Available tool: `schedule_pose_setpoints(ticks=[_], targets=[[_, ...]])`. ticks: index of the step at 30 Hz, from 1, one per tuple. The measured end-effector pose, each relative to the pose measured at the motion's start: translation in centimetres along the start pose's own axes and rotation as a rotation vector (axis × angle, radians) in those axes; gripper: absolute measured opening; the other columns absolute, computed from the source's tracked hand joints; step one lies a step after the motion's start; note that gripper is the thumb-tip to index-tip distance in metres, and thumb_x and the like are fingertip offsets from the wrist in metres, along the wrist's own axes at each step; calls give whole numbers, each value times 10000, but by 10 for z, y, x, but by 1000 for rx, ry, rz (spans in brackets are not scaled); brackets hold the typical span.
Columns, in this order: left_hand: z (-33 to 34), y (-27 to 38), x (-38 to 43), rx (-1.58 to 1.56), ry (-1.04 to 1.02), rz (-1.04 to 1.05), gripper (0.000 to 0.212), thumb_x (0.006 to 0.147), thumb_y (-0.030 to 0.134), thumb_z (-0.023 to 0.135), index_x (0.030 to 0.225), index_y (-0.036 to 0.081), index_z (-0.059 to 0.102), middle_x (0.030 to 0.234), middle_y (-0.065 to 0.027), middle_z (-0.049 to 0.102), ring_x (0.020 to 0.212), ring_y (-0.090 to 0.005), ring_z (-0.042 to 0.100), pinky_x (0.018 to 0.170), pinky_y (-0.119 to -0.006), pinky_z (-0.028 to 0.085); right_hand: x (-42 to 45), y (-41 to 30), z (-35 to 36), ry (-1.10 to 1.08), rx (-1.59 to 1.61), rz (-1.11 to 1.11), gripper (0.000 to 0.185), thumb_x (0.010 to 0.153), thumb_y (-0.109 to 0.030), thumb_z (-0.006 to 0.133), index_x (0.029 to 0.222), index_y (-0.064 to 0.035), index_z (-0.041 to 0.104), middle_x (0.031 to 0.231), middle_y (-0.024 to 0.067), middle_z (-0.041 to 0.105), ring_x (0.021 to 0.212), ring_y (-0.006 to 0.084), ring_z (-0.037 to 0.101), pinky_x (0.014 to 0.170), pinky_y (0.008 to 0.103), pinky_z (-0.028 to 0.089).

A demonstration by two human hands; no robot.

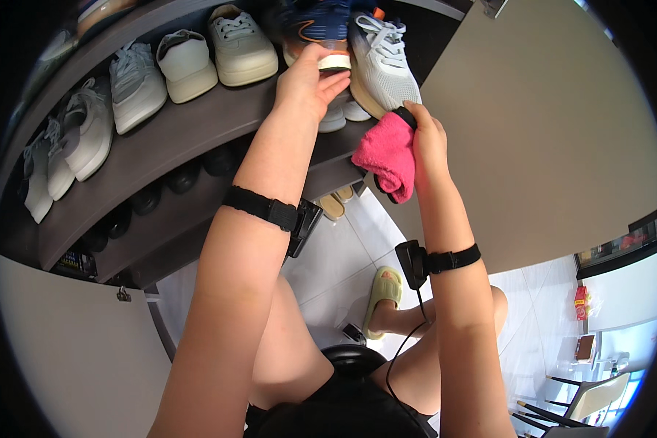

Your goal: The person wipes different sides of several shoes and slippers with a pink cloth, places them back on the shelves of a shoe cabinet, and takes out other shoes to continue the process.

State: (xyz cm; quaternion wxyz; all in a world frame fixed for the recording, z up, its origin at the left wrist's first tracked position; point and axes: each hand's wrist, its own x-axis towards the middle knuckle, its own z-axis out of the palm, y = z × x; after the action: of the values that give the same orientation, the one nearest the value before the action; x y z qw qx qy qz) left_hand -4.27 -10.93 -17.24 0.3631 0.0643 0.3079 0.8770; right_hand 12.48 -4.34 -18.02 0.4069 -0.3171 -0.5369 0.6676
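Observation:
My left hand (pixel 312 79) grips the heel of a dark blue running shoe (pixel 320 27) with orange trim and a white sole, on the upper shelf of a shoe cabinet. Right of it stands a white and grey mesh sneaker (pixel 386 63) with its toe toward me. My right hand (pixel 430 134) is at that toe, shut on a folded pink cloth (pixel 387 150) with black parts at its edges. To the left of the blue shoe, a cream lace-up sneaker (pixel 243 49) and a white shoe (pixel 186 68) share the shelf.
More sneakers (pixel 138 87) line the shelf (pixel 197 123) leftward, with dark shoes (pixel 183 178) below. Cabinet doors stand open at right (pixel 531 137) and lower left (pixel 82 350). Tan slippers (pixel 333 207) lie on the tiled floor (pixel 336 268) under the shelves. Chairs (pixel 599 397) are far right.

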Motion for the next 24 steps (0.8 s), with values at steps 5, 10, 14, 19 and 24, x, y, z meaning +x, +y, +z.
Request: schedule_pose_setpoints(ticks=[5,10,14,19,24], targets=[[9,-32,-58,83,-124,-1,315,732,73,628,988,-85,535,969,-187,589,865,-300,624,796,-384,547,-51,22,-54,11,86,46,217,839,-199,583,847,18,596,796,50,591,701,121,565,622,257,456],[10,-40,-130,121,-312,-133,414,787,61,541,1163,-77,435,1169,-204,510,1111,-315,526,975,-459,461,-111,69,-123,48,183,288,178,826,-212,611,786,-61,527,729,9,515,639,108,512,586,248,434],[0,-54,-178,175,-316,-311,456,814,159,513,1174,-108,431,1155,-217,539,1030,-342,584,868,-405,544,-160,108,-158,109,374,505,220,813,-235,616,827,-20,573,679,62,567,557,175,549,523,306,465],[-28,-93,-215,198,-270,-513,455,813,188,502,1154,-110,457,1095,-230,575,922,-352,631,806,-374,572,-204,161,-185,170,411,702,278,872,-233,533,954,31,562,812,136,626,688,242,617,597,351,527],[-84,-140,-239,177,-69,-659,484,799,210,508,1174,-91,459,1116,-226,573,968,-351,615,833,-379,557,-230,241,-202,188,403,861,258,898,-182,493,970,62,538,801,156,621,674,287,632,583,414,538]])
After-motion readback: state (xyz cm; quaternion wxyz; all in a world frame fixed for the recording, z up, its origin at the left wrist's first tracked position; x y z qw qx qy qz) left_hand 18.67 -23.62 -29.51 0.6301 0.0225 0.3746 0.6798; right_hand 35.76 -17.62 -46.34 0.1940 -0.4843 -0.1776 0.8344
